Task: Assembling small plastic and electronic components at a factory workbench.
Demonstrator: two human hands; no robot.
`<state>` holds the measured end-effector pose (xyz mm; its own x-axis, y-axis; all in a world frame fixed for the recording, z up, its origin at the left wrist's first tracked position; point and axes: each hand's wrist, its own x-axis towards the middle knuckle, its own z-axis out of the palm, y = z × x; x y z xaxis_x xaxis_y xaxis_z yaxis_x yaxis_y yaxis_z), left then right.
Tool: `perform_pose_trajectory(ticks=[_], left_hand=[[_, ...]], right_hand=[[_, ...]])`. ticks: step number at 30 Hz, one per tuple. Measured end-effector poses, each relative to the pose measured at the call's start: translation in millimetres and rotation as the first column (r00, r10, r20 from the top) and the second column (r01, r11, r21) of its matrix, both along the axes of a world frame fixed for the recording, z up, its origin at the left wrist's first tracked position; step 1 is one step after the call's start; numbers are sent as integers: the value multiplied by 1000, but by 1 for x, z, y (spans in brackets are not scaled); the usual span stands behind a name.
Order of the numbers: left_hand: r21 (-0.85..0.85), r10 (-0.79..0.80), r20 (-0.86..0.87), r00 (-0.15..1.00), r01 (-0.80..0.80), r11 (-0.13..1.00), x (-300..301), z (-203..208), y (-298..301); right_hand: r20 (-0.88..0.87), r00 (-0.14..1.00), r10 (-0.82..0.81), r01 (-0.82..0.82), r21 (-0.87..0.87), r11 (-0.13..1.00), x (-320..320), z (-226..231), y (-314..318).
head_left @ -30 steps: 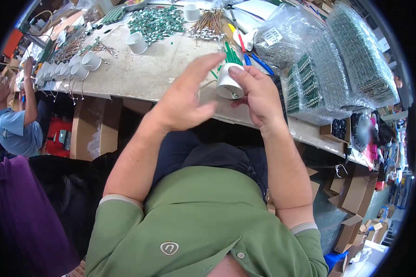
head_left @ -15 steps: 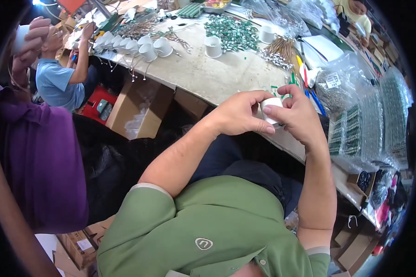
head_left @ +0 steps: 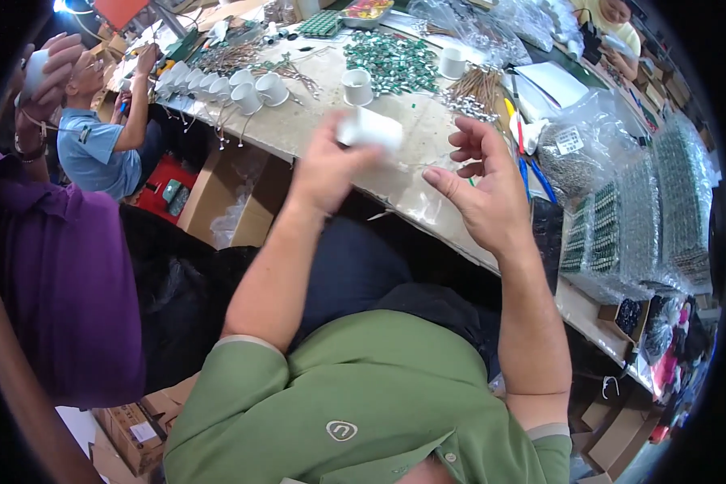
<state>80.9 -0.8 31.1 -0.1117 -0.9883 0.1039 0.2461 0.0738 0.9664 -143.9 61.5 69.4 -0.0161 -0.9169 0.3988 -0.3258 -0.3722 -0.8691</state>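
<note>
My left hand (head_left: 328,165) is closed around a white cylindrical housing (head_left: 377,129), held tilted above the table's near edge and smeared by motion. A thin wire seems to trail from its lower side. To the right, my right hand (head_left: 484,181) is raised with its fingers curved and apart, nothing between them. Just beyond the held piece, a white cup-shaped housing (head_left: 356,87) stands upright on the worktable (head_left: 315,121). Another white housing (head_left: 452,63) stands farther right. Several more white housings (head_left: 246,98) with dangling wires line the table edge at left.
Small green circuit boards (head_left: 391,60) lie heaped at the back, next to bundled brown wires (head_left: 476,87). Pliers with blue handles (head_left: 543,179) and bagged parts (head_left: 577,153) are at right. A co-worker in a blue shirt (head_left: 97,145) sits at left; a purple garment (head_left: 64,282) is nearer.
Both hands were together on the white housing. My left hand has carried it leftward and farther over the table, while my right hand has let go and opened.
</note>
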Motion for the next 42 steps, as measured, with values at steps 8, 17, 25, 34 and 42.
perform_pose_trajectory(ticks=[8,17,25,34,42], left_hand=[[-282,443,854,273,-472,835,87,-9,-99],[-780,816,567,111,-244,576,49,-43,-104],[-631,657,724,210,-186,754,13,-45,-135],[-500,495,865,-80,-71,863,25,-47,-186],[-522,535,828,167,-117,845,6,-55,-137]], right_hand=[[63,998,-22,6,247,969,-12,-31,14],[35,999,-41,28,319,947,-21,-51,21],[-26,999,-23,30,340,940,-25,-57,25],[-126,992,10,14,181,983,-25,-66,28],[-148,989,22,-7,99,995,-20,-71,31]])
